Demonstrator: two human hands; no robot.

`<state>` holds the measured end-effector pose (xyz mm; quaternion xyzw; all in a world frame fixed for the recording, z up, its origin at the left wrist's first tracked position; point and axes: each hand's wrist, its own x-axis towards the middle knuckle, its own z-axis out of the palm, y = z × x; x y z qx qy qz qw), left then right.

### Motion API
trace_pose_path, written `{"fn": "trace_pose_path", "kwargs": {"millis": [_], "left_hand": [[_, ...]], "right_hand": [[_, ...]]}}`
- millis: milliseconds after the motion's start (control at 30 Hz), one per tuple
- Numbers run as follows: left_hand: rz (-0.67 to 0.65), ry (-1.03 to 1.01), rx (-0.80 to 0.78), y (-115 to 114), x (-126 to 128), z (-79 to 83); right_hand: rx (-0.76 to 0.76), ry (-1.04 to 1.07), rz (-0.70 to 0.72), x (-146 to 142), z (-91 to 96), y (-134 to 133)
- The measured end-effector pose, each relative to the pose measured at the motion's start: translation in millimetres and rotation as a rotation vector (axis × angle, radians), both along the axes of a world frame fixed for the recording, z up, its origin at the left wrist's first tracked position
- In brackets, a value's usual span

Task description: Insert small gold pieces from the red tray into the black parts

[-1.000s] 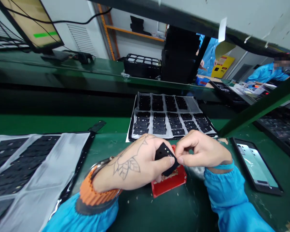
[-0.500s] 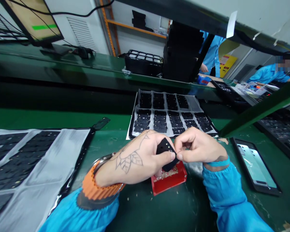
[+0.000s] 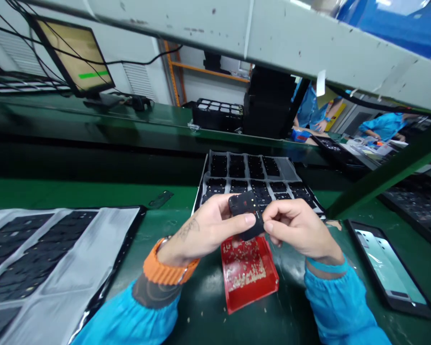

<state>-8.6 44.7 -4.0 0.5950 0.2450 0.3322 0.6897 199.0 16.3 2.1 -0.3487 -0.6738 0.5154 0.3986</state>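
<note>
My left hand (image 3: pixel 215 225) is closed on a small flat black plate (image 3: pixel 244 205) with tiny bright spots, its thumb lying across the face. At the plate's right edge, my right hand (image 3: pixel 292 227) pinches with thumb and index finger; whatever lies between those fingertips is too small or hidden to name. Just below both hands stands a red bin (image 3: pixel 251 299) with many tiny pale pieces scattered in it. Behind them, a tray (image 3: pixel 290 170) with pale lined compartments holds several similar black plates.
At the left lies another lined tray (image 3: pixel 107 244) of black parts. A black-framed panel with a glossy pale surface (image 3: pixel 390 268) is at the right, near a slanting green post (image 3: pixel 384 172). A small dark strip (image 3: pixel 161 199) lies beyond the left tray. Co-workers in blue are at the back right.
The view has tilted up, so the scene sits lower. My hands have lifted off the red bin, showing more of its inside. The black plate is turned and still in my left hand.
</note>
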Motion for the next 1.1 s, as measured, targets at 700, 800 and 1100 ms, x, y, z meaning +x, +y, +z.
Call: {"fn": "trace_pose_path", "kwargs": {"millis": [700,800,1100], "left_hand": [[0.198,0.289,0.499,-8.4,7.7,0.3],[0.220,0.297,0.508,-10.9,10.1,0.1],[0.229,0.431,0.446,14.8,-13.3,-8.4]], "right_hand": [[-0.193,0.079,0.120,-4.8,-6.2,-1.3],[-0.187,0.075,0.120,-5.8,-7.9,-1.1],[-0.054,0.054,-0.146,17.1,-21.7,14.4]]}}
